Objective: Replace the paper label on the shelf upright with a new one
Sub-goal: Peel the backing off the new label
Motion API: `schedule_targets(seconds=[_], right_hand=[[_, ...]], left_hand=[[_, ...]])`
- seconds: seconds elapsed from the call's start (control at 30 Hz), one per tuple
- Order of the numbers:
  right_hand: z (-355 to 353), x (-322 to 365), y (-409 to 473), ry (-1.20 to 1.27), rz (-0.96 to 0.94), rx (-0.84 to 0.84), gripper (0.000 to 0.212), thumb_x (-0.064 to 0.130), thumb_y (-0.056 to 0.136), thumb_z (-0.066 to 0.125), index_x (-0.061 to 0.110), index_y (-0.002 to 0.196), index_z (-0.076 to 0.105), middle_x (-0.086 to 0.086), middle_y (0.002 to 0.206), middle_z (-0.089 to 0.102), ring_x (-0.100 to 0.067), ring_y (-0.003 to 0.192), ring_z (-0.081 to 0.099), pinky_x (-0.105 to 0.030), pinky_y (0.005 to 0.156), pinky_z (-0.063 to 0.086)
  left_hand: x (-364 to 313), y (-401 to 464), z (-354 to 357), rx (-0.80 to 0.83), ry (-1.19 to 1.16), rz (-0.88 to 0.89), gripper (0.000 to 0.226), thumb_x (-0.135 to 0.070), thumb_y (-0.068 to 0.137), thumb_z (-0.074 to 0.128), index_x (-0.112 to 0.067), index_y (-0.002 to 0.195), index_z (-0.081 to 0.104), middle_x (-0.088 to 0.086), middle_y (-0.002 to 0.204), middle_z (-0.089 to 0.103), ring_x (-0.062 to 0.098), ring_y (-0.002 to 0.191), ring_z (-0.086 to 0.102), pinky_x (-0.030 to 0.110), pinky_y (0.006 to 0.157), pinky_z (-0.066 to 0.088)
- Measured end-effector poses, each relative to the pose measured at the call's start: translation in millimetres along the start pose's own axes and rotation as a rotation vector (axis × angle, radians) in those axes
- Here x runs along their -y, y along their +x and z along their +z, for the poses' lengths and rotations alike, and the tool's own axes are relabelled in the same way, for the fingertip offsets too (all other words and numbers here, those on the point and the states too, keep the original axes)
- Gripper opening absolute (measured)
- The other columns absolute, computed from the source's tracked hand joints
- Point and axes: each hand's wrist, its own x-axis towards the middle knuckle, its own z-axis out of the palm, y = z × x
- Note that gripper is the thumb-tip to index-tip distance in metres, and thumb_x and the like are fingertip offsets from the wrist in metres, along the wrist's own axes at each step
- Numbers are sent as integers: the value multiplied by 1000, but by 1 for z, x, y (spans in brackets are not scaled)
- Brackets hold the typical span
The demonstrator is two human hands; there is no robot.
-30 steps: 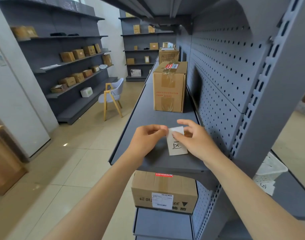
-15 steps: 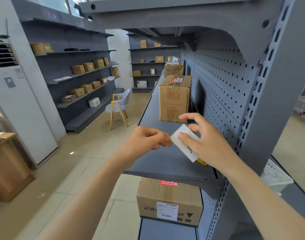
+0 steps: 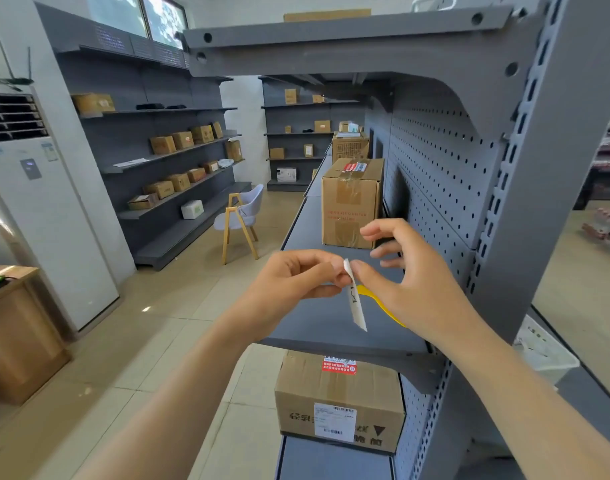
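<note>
Both hands are raised in front of the grey shelf (image 3: 317, 327), and they meet at the top of a small white paper label (image 3: 354, 299). The left hand (image 3: 296, 282) and the right hand (image 3: 414, 285) each pinch its upper edge (the right hand's other fingers are spread open). The label hangs down, seen almost edge-on, left of the slotted shelf upright (image 3: 539, 209).

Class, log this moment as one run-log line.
stage: label prep | left hand: pinching paper label top | right hand: pinching same edge, other fingers spread | label: hanging above shelf | upright: untouched
</note>
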Motion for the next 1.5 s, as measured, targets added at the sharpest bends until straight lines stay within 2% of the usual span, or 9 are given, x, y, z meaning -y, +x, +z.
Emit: schedule_targets(seconds=[0.1,0.27,0.47,0.87,1.03,1.1,1.17,1.27,1.5], right_hand=[[-2,12,-3,-22,-78,-92,9,33,88,75,27,90,69,14,89,68,-11,84,65,-20,74,52],[-3,24,-9,-8,-46,-9,20,44,87,75,24,85,79,12,78,77,-7,76,72,-18,71,57],[-10,33,-17,-140,-218,-30,17,34,88,76,19,91,83,12,79,78,-6,75,70,-14,68,54],[-14,47,-31,-343,-393,23,30,37,92,58,20,92,83,10,82,79,3,71,59,-15,67,52],[-8,52,-41,-243,-285,-61,22,29,92,64,19,86,83,9,74,77,-8,67,68,-25,63,56],[-8,54,-45,-144,-177,-99,15,22,91,70,19,84,82,10,73,77,-10,70,71,-21,65,56],[-11,55,-49,-44,-46,-142,14,16,91,71,19,85,83,11,74,78,-6,73,73,-14,66,54],[-21,50,-56,105,102,-205,17,11,92,68,19,85,82,8,73,79,-4,67,73,-19,65,58],[-58,36,-74,195,199,-335,21,11,95,65,22,82,77,8,69,77,-8,59,70,-24,61,58]], left_hand=[[-3,-3,4,-66,-3,40,19,-11,98,58,-7,92,75,3,84,77,13,86,73,36,91,60],[-7,-9,8,-141,61,120,16,-9,96,63,-5,94,78,20,96,78,34,96,74,38,92,60],[-14,-20,5,-106,114,143,14,-20,90,67,-16,92,80,-3,85,81,13,85,76,27,84,61],[-18,-39,2,-77,293,178,14,-17,93,67,-18,91,81,-3,85,80,14,85,75,28,80,61],[-17,-44,9,-134,340,231,15,-14,93,68,-19,83,78,-7,80,76,16,85,73,43,84,60],[-17,-44,13,-164,302,232,15,-13,91,67,-17,80,76,-7,78,75,18,84,73,45,86,59],[-17,-44,15,-179,214,216,15,-16,86,65,-19,75,74,-5,77,75,19,84,73,42,88,60],[-13,-41,22,-165,55,184,20,-13,85,59,-19,70,71,-3,78,76,13,83,74,31,85,61],[-7,-30,59,-203,-17,172,28,-2,96,52,-10,75,68,2,76,76,9,70,69,20,60,54]])
